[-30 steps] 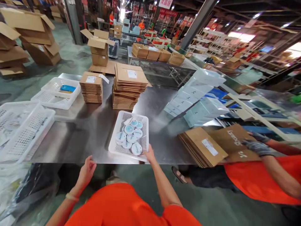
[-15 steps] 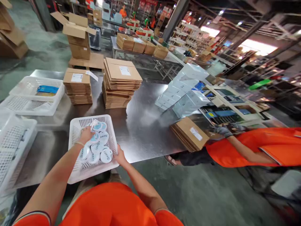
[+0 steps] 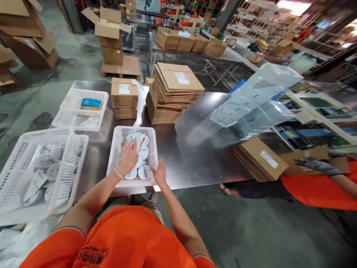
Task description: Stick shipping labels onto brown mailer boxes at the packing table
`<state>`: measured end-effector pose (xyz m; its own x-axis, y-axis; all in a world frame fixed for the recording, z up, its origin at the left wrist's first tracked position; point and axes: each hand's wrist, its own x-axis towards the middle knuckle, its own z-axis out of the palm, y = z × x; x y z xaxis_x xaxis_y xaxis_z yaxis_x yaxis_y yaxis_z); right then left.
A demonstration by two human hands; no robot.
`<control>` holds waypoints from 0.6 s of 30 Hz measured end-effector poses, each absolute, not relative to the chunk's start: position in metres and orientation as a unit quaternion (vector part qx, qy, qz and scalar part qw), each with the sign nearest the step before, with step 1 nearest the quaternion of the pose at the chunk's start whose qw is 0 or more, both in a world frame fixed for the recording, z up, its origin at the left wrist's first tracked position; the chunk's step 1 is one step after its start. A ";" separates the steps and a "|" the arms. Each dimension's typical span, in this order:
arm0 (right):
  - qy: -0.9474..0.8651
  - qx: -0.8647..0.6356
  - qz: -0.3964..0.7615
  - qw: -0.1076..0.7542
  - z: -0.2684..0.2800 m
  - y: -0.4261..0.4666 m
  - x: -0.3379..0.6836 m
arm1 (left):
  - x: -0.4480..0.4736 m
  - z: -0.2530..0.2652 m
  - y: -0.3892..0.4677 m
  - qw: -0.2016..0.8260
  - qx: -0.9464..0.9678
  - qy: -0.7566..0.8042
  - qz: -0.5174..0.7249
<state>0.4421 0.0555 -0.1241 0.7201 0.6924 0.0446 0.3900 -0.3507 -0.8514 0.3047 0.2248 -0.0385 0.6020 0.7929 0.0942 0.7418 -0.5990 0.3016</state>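
Observation:
A white perforated plastic basket [image 3: 111,163] rests at the front edge of the metal table, holding several round white containers [image 3: 144,172] with dark lettering and pale blue parts. My left hand [image 3: 129,154] is inside it, palm down over the containers, fingers spread. Some of the pile is hidden beneath it. At the basket's right rim is my right hand [image 3: 160,173], slightly blurred, its thumb near the rim and its fingers stretched out along the outside. A white paper strip [image 3: 141,104] trails from the smaller flat-carton stack [image 3: 124,98] to behind the basket.
White baskets [image 3: 69,163] with more round containers stand at left; behind them, another basket [image 3: 103,97] holds a blue packet [image 3: 91,102]. A taller carton stack [image 3: 178,89] stands behind, clear boxes [image 3: 245,104] to the right. A co-worker's gloved hand [image 3: 320,165] is beside cartons [image 3: 260,158].
The basket has come to rest squarely on the table. My left hand has spread over the containers, and my right hand's fingers have loosened from the rim. The view has turned left.

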 end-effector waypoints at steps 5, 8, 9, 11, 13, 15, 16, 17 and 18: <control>-0.371 -0.722 0.108 0.575 -0.073 0.108 0.425 | 0.286 -0.047 0.201 0.080 0.906 0.392 0.138; -0.396 -0.712 0.092 0.572 -0.057 0.125 0.422 | 0.273 -0.048 0.190 0.198 0.904 0.339 0.166; -0.408 -0.712 0.091 0.564 -0.056 0.128 0.422 | 0.268 -0.048 0.190 0.267 0.885 0.338 0.175; -0.445 -0.705 0.096 0.544 -0.057 0.133 0.423 | 0.260 -0.046 0.196 0.390 0.823 0.367 0.187; -0.487 -0.688 0.101 0.528 -0.060 0.141 0.422 | 0.253 -0.044 0.206 0.461 0.767 0.406 0.184; -0.528 -0.665 0.120 0.514 -0.060 0.155 0.420 | 0.244 -0.042 0.218 0.494 0.735 0.434 0.165; -0.546 -0.652 0.139 0.507 -0.057 0.164 0.418 | 0.239 -0.041 0.223 0.510 0.719 0.445 0.156; -0.563 -0.638 0.164 0.499 -0.054 0.174 0.416 | 0.233 -0.039 0.228 0.523 0.703 0.457 0.149; -0.575 -0.625 0.192 0.491 -0.049 0.185 0.414 | 0.227 -0.037 0.232 0.531 0.689 0.470 0.147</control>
